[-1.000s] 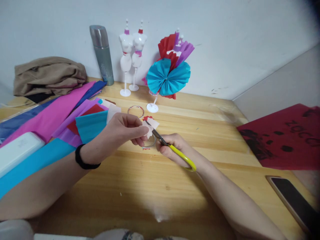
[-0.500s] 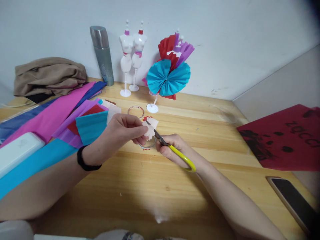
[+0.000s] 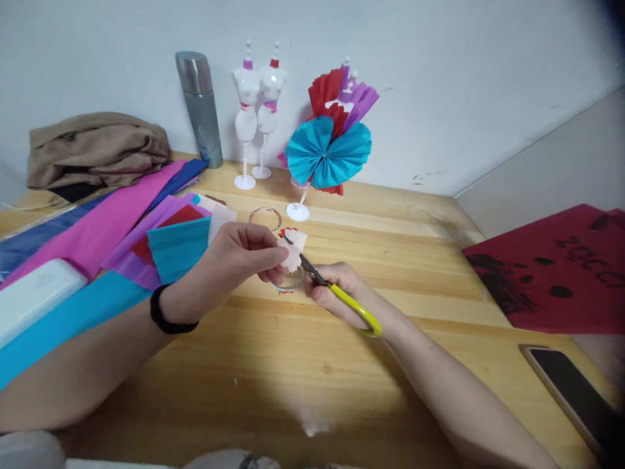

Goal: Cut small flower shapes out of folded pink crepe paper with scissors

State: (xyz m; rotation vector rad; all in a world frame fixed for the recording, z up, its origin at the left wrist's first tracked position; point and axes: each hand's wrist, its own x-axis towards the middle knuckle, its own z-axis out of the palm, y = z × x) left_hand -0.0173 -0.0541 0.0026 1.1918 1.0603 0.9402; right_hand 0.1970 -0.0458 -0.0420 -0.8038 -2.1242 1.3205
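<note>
My left hand (image 3: pixel 241 255) pinches a small pale pink piece of paper (image 3: pixel 294 253) above the wooden table (image 3: pixel 312 378). My right hand (image 3: pixel 336 290) grips yellow-handled scissors (image 3: pixel 342 296), and their blades reach into the paper's edge. A clear ring of tape (image 3: pixel 289 280) lies on the table just under both hands. A second clear ring (image 3: pixel 265 218) lies a little farther back.
Sheets of crepe paper (image 3: pixel 97 241) in pink, purple, red and teal are spread at the left, with a white case (image 3: pixel 36 293) on them. Two small white mannequins (image 3: pixel 256 111), a paper-fan dress figure (image 3: pixel 327 146) and a steel flask (image 3: pixel 199 104) stand at the back. A phone (image 3: pixel 571 391) and red sheet (image 3: pixel 551 267) lie right.
The pink paper has turned slightly in my left fingers and the scissor blades sit a little deeper in it. Both hands stay in place.
</note>
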